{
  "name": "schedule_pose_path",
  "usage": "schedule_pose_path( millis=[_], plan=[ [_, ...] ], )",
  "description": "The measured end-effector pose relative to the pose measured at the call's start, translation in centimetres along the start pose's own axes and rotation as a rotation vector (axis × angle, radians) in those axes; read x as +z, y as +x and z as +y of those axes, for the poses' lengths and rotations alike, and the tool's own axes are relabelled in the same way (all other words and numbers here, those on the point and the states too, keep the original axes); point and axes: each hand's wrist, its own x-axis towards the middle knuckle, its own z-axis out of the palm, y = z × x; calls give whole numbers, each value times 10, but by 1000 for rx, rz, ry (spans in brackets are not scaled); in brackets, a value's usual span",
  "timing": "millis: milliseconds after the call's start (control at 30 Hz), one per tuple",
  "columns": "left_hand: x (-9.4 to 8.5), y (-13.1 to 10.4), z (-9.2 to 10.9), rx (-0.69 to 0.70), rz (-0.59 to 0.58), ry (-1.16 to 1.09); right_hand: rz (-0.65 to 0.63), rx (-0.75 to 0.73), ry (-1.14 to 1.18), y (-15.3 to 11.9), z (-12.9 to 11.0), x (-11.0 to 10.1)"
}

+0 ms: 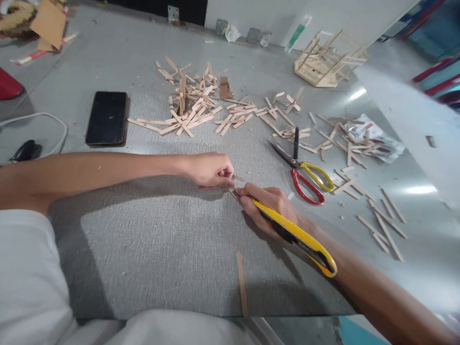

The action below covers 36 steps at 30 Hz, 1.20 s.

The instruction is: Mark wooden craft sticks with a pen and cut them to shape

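My right hand [271,206] is wrapped round a yellow and black utility knife [293,230], its butt end lying back over my wrist. The front of the knife points at my left hand [215,170], whose fingers are closed in a pinch. Between the two hands shows a short bit of wooden craft stick [235,193], its far end hidden by my left fingers. A single loose craft stick [242,285] lies near the table's front edge, below my hands. Scissors [302,170] with one red and one yellow handle lie open to the right of my hands.
A pile of craft sticks [194,105] spreads across the grey table [151,258], with more scattered rightward beside a plastic packet [373,136]. A phone [107,118] and a white cable [61,125] lie left. A stick-built frame [319,72] stands at the back right.
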Motion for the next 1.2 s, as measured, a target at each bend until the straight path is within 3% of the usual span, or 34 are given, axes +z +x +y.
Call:
schedule_pose_path(
  millis=[233,300,433,567,700,833,1033,1200],
  plan=[
    [1,1,-4,-21,0,-46,28,-44,-46,0,-1,2],
    [4,0,-1,-22,35,-3,69,-151,-152,-2,0,6],
    [12,-10,14,107,240,267,146,-473,-602,-8,0,6],
    [24,-28,33,234,362,674,226,-565,-809,-11,-3,-7],
    [36,-45,44,465,518,1082,310,-569,-787,-12,-9,-21],
    [45,-54,44,776,672,1152,242,-459,-574,-16,-17,-29],
    [44,-56,54,827,598,1118,119,-344,-412,-19,-17,-29],
    [40,-55,65,1010,586,1263,208,-505,-471,-20,-15,-27]
  ],
)
